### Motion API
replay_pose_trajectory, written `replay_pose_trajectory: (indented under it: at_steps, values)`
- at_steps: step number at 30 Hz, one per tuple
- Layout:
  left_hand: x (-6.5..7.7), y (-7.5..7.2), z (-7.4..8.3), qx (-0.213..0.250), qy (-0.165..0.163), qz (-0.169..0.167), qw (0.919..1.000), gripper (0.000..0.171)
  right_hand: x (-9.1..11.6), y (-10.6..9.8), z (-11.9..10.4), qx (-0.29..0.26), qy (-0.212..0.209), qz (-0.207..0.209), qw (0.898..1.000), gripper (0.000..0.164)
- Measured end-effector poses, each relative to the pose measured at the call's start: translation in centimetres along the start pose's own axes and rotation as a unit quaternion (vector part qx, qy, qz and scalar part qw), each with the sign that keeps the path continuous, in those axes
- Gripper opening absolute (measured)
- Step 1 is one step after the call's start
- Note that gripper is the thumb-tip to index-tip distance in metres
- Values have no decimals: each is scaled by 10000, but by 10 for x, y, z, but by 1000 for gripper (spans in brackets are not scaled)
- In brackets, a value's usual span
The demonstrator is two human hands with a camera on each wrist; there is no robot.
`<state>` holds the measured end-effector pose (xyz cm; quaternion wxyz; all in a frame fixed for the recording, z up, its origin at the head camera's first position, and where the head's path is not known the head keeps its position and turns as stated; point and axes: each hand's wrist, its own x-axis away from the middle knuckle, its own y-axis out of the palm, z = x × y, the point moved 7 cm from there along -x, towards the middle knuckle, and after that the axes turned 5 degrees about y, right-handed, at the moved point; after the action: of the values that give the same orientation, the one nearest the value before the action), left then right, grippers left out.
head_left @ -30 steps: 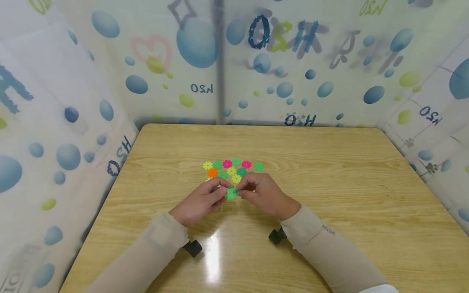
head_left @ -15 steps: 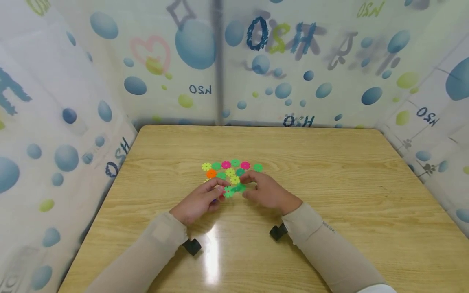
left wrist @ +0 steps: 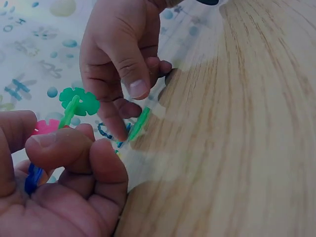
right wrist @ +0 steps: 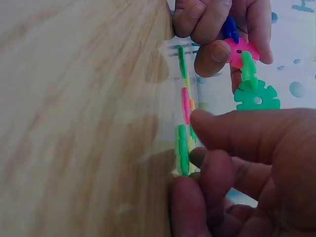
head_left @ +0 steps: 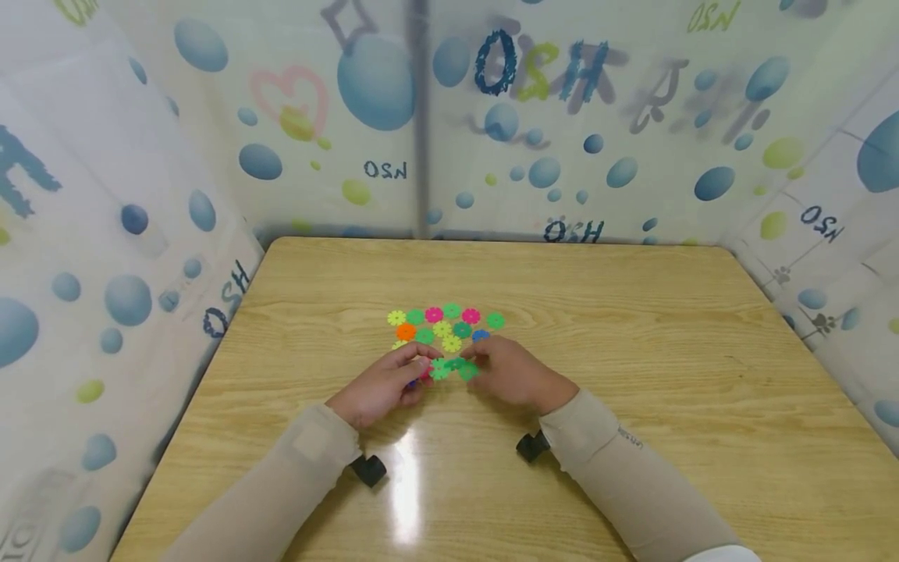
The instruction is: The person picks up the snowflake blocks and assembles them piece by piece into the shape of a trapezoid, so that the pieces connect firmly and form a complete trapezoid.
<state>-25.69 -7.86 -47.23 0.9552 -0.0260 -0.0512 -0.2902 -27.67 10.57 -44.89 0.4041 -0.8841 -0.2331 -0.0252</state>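
My left hand point(head_left: 381, 388) pinches a short chain of notched, flower-shaped plastic discs between thumb and fingers. In the right wrist view the chain runs from a blue disc point(right wrist: 231, 28) through a pink disc point(right wrist: 242, 49) and a light green disc point(right wrist: 249, 69) to a green disc point(right wrist: 259, 99). Part of the blue disc is hidden in the left palm. My right hand point(head_left: 521, 373) is right beside the green end of the chain. Its fingers are loosely bent, with nothing between them in the left wrist view.
Behind the hands, several loose discs lie on the wooden table point(head_left: 632, 312), among them an orange disc point(head_left: 406, 332), a pink disc point(head_left: 471, 316), a green disc point(head_left: 495, 320) and a blue disc point(head_left: 481, 336). Patterned sheets point(head_left: 316, 195) enclose the table's back and sides.
A second ago the right fingers pinched a green disc at the chain's end; they have since come off it. The left hand keeps its hold, nearly in place.
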Motion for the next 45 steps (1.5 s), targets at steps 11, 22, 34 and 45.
replay_pose_trajectory:
  at_steps: [11,22,34,45]
  values:
    - [0,0,-1,-5,-87,-34,10000,34,3,2,1,246,223,-112,9994,22]
    - [0,1,-4,173,-198,-14,9997,34,-1,0,11,-1070,303,-175,9936,14]
    - [0,0,-3,197,-199,-47,9996,34,-9,-7,23,-2806,655,281,9572,21]
    - [0,0,-2,88,-115,-136,9998,33,-8,-7,21,-2979,674,202,9520,21]
